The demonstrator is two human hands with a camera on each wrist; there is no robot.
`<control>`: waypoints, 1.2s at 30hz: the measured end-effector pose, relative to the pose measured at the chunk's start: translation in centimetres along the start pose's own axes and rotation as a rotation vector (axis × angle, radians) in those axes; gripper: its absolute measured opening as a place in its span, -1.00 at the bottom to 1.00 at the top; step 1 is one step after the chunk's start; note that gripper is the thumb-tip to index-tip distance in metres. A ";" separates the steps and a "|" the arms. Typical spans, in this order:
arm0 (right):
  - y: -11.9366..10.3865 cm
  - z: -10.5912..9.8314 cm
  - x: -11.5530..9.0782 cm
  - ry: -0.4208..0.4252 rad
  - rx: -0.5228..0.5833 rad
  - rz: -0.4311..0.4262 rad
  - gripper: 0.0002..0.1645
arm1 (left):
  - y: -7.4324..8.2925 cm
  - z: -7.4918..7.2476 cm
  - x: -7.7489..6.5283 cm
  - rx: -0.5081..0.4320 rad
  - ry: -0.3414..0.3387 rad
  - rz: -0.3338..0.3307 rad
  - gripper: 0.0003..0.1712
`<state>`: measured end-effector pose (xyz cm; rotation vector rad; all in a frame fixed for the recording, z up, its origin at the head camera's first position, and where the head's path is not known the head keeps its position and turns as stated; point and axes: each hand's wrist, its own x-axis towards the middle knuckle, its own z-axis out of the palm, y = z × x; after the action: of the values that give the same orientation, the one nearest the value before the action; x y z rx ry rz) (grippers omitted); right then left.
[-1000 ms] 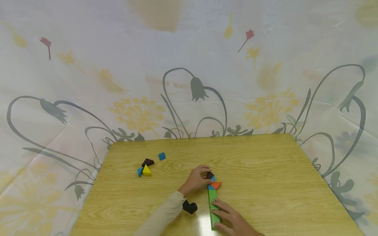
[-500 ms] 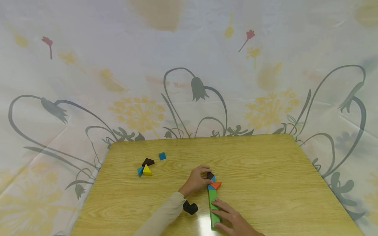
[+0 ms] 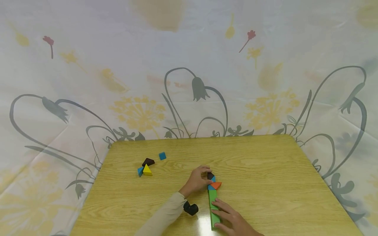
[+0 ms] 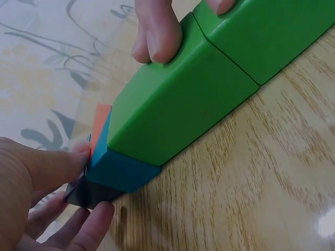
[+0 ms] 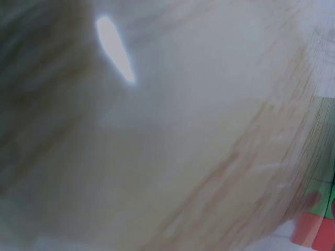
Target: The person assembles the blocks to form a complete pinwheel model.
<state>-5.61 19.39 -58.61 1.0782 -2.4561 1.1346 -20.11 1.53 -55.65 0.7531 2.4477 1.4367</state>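
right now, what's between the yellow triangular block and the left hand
Only a bare stretch of the yellowish wood-grain table lies between the yellow triangular block and the left hand; the head view shows this.

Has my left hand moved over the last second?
No: in the head view, your left hand shows no clear shift against the table.

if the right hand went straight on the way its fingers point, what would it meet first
The green blocks, which the right hand touches. Beyond them, the black device looks roughly in line, though its height is hard to judge.
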 end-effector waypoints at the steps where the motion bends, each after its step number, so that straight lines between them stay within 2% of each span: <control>1: 0.0 0.0 0.0 0.004 0.003 0.004 -0.51 | 0.0 0.0 0.0 0.023 0.005 0.005 -0.53; 5: -0.1 0.1 0.0 0.016 -0.004 -0.010 -0.51 | 0.2 0.0 -0.2 0.026 0.008 0.006 -0.55; 15: -0.1 0.1 0.0 0.006 0.009 0.014 -0.50 | 0.3 0.0 -0.2 0.021 0.024 -0.017 -0.56; 28: 0.4 0.1 -0.1 0.025 0.016 -0.076 -0.49 | 0.4 0.0 -0.1 0.010 0.024 -0.037 -0.55; 36: 0.4 0.2 -0.1 0.025 0.003 -0.047 -0.49 | 0.4 0.1 -0.1 0.027 0.018 -0.043 -0.56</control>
<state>-5.81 19.47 -58.97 1.1100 -2.3982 1.1316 -19.90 1.70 -55.39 0.6922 2.4859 1.4035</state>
